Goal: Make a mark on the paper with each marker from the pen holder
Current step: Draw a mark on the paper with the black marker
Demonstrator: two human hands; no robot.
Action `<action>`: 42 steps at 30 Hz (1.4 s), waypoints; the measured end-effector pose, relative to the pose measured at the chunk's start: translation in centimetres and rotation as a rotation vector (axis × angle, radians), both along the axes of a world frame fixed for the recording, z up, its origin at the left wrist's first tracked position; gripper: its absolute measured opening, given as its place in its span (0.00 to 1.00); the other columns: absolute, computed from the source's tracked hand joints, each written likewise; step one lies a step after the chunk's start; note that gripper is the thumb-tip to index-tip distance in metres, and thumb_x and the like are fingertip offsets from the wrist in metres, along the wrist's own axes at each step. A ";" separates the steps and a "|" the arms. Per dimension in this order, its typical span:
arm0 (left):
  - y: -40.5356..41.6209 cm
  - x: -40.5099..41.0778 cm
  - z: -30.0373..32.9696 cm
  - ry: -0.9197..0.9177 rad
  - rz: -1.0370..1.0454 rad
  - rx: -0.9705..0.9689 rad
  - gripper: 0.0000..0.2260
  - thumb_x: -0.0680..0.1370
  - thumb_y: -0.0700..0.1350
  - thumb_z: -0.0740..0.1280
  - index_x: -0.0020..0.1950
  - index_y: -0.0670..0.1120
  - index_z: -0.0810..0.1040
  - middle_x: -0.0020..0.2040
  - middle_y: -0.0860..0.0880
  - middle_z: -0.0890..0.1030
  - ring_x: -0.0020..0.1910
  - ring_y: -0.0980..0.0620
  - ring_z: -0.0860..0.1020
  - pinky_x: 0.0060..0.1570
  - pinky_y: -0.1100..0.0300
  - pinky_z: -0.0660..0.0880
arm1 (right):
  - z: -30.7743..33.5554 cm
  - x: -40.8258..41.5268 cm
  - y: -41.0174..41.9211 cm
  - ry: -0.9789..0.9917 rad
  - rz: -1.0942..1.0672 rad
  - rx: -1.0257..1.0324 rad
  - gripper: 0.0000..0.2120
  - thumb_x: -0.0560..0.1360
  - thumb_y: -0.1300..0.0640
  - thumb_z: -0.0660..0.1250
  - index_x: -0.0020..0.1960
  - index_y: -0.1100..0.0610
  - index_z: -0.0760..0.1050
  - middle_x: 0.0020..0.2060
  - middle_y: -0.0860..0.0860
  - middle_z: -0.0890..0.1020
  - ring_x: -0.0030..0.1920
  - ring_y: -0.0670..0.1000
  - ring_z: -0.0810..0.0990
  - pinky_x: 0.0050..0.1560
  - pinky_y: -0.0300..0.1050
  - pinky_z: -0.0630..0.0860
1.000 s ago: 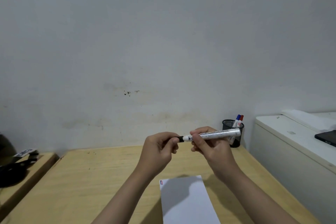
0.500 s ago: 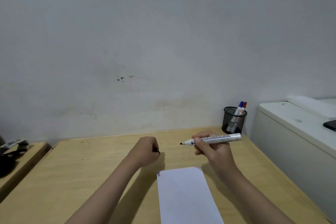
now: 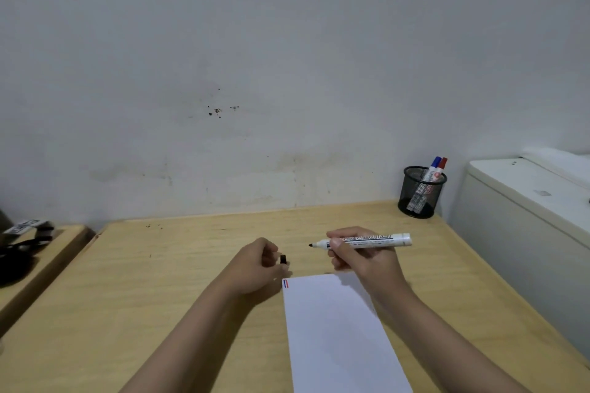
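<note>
The cap (image 3: 283,259) has just come off the black marker (image 3: 367,240): a second ago both hands met at its tip, and now they are apart. The left hand (image 3: 255,265) is curled around the cap just beside the paper's far left corner; the right hand (image 3: 360,257) is clamped on the marker's barrel, bare tip pointing left above the tabletop (image 3: 159,281). The paper (image 3: 335,329) lies at the near edge, with a red and a blue stroke (image 3: 285,283) in that corner. The pen holder (image 3: 421,191) in the far right corner holds two capped markers (image 3: 436,166). The black mark likely comes next.
</note>
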State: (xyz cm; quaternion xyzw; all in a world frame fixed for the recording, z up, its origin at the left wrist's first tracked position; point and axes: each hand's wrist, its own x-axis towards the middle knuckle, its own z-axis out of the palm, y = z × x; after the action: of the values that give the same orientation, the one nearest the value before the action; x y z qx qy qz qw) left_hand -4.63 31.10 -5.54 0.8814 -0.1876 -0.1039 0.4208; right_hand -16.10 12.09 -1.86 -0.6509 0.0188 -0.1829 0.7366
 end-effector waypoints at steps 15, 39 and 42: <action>0.9 -3.9 -2.1 -0.222 -0.093 -0.074 0.15 0.62 0.53 0.77 0.44 0.52 0.77 0.51 0.56 0.72 0.52 0.63 0.72 0.47 0.70 0.68 | -4.7 2.5 3.1 0.208 -0.022 -0.109 0.09 0.72 0.66 0.67 0.36 0.56 0.80 0.26 0.53 0.80 0.27 0.53 0.76 0.28 0.44 0.73; 1.1 -3.5 -1.6 -0.231 -0.126 0.008 0.14 0.63 0.54 0.77 0.46 0.54 0.80 0.53 0.56 0.72 0.53 0.64 0.72 0.48 0.71 0.68 | -5.5 2.9 3.1 0.233 -0.053 -0.347 0.04 0.68 0.62 0.67 0.35 0.59 0.78 0.26 0.50 0.78 0.30 0.50 0.77 0.35 0.51 0.78; 1.1 -3.6 -1.5 -0.228 -0.125 0.008 0.14 0.64 0.53 0.77 0.46 0.54 0.80 0.53 0.56 0.72 0.53 0.65 0.71 0.47 0.71 0.67 | -5.7 2.9 2.9 0.224 -0.042 -0.318 0.05 0.68 0.63 0.66 0.36 0.66 0.75 0.27 0.56 0.76 0.30 0.52 0.74 0.33 0.51 0.74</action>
State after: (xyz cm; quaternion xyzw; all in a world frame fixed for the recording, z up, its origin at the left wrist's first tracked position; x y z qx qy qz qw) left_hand -8.24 32.20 -7.05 0.8759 -0.2882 -0.0298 0.3858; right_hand -13.18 15.03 -7.54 -0.7749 0.0851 -0.1256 0.6136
